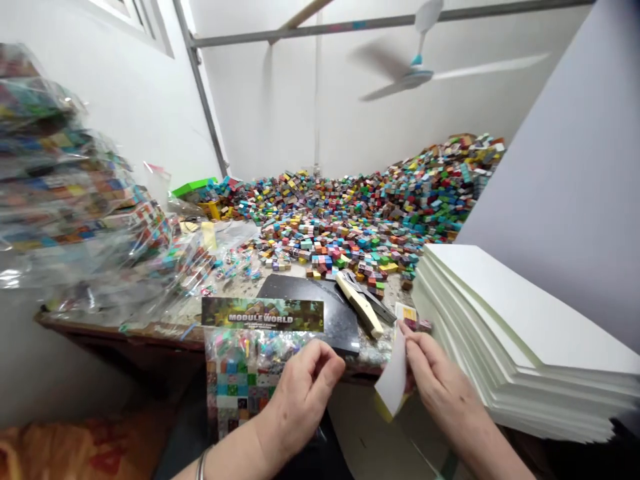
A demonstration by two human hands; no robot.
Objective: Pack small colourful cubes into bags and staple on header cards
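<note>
My right hand (440, 373) pinches a curled strip of white paper (393, 377) between thumb and fingers, in front of the table edge. My left hand (310, 380) is closed, fingertips curled against the thumb; whether anything small is between them is hidden. Just behind and left of it hangs a clear plastic bag (233, 383) packed with small coloured cubes. Across the bag's top runs a printed header card (263, 315) reading "MODULEWORLD". A cream and grey stapler (360, 303) lies beyond the hands, partly on a black board (300, 293).
Many loose coloured cubes (350, 207) are heaped along the back of the table. Filled plastic bags (65, 173) are stacked high on the left. A thick stack of white sheets (530, 307) stands at the right. A ceiling fan (417, 79) hangs above.
</note>
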